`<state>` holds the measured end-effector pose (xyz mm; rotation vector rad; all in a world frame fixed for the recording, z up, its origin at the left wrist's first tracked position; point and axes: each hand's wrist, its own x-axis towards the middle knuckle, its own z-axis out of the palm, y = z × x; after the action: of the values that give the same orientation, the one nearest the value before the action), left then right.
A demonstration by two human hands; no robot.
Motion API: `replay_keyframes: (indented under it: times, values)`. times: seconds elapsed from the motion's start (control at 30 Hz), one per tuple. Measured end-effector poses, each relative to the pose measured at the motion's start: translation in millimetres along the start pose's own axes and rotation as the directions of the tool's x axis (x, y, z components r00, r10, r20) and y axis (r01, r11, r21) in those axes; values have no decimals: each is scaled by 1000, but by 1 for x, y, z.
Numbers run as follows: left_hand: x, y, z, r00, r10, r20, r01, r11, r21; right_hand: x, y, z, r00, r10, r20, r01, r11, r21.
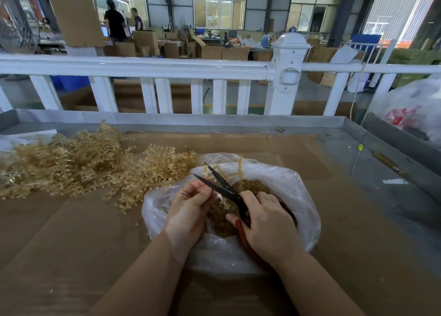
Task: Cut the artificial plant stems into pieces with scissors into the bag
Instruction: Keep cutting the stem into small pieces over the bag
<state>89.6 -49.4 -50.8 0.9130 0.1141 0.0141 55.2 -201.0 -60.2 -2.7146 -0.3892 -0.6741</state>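
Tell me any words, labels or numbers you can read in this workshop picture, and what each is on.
None can be read.
Plastic bag with red print at the right: red marks, too blurred to read.
Lit screen far back at the left: too small to read.
Cardboard boxes in the background: no legible print.
Scissors and the clear bag under the hands: no lettering visible.

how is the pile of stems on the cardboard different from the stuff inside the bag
The pile of stems lies loose on the cardboard, left of the bag; the cut pieces sit inside the bag. The pile's stems are long, branched sprigs; the pieces look short and crumbly. The pile looks paler; the pieces look darker. Both are golden-tan.
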Motion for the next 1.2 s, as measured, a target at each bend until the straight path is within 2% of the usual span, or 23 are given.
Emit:
replay_keyframes:
  times: [0.27, 0.8, 0.97, 1.2]
  values:
    - [-4, 2, 0, 998, -28, 58, 27, 999, 17, 7, -8, -3, 999, -27, 45, 27, 1000, 6]
    - [-4, 2, 1, 998, -32, 46, 31, 999, 31, 3, -8, 0, 996, -1, 88, 1, 1000, 6]
    - [-2, 0, -3, 996, -28, 79, 23, 997, 68, 4, -6, 0, 998, -22, 60, 20, 999, 37]
    - [0, 1, -4, 994, -60, 95, 58, 998, 27, 5, -10, 1, 999, -50, 7, 49, 997, 61]
